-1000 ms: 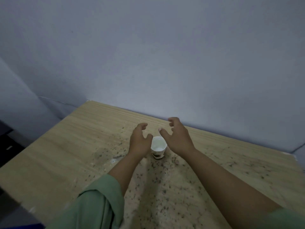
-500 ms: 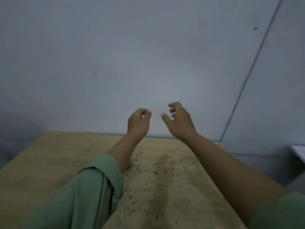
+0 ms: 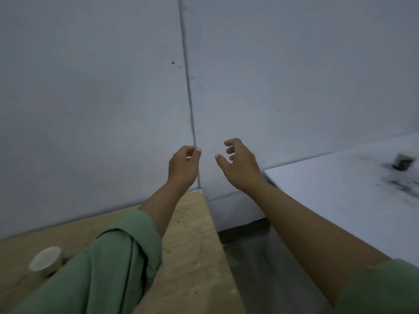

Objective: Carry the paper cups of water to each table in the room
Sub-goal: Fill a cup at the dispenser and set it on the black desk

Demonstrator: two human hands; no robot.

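A white paper cup (image 3: 46, 260) stands on the wooden table (image 3: 195, 241) at the lower left, beside my green sleeve. Both hands are raised in front of the wall, well away from it. My left hand (image 3: 184, 168) holds nothing, its fingers loosely curled with the fingertips near the thumb. My right hand (image 3: 239, 163) is empty too, with the fingers spread and bent. On the white table (image 3: 335, 191) at the right stands another cup (image 3: 404, 160), blurred, near the far right edge.
A grey wall with a vertical seam (image 3: 188, 91) fills the background. Between the wooden table and the white table lies a narrow gap of grey floor (image 3: 256, 257). Dark specks mark both tabletops.
The view has swung to the right. My hands came off the cup on the wooden table and rose, empty. The cup now sits at the lower left, and the white table has come into view.
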